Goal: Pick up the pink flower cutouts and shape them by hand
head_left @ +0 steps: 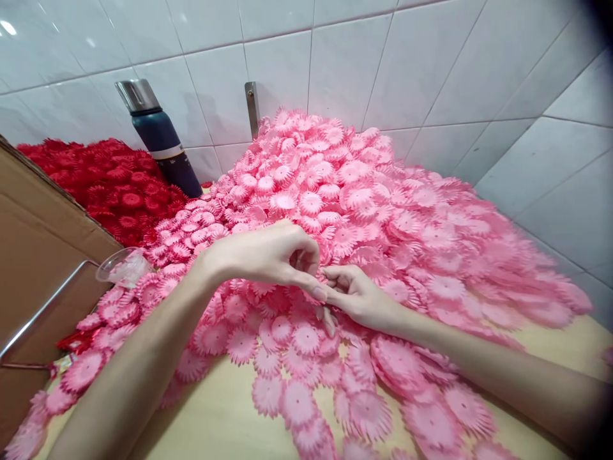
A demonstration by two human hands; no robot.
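A large heap of pink flower-shaped pieces point(345, 169), round with fringed edges, spreads under and behind both hands. Over its front slope, my left hand point(280, 252) is closed, knuckles up, with its thumb pointing down to the right. My right hand point(357, 297) meets it there, its fingers pinched together against the left thumb tip. Whatever lies between the fingertips is hidden or too small to name. Below the hands, more flat pink pieces point(306, 338) lie loose on the pale tabletop point(215, 409), several with a small hole in the middle.
Behind on the left stand a dark blue flask point(160, 144) and a heap of red fringed pieces point(110, 185). A cardboard box point(43, 255) and a clear plastic cup point(123, 267) are at the left. A metal bracket point(251, 108) rests against the tiled wall point(359, 64).
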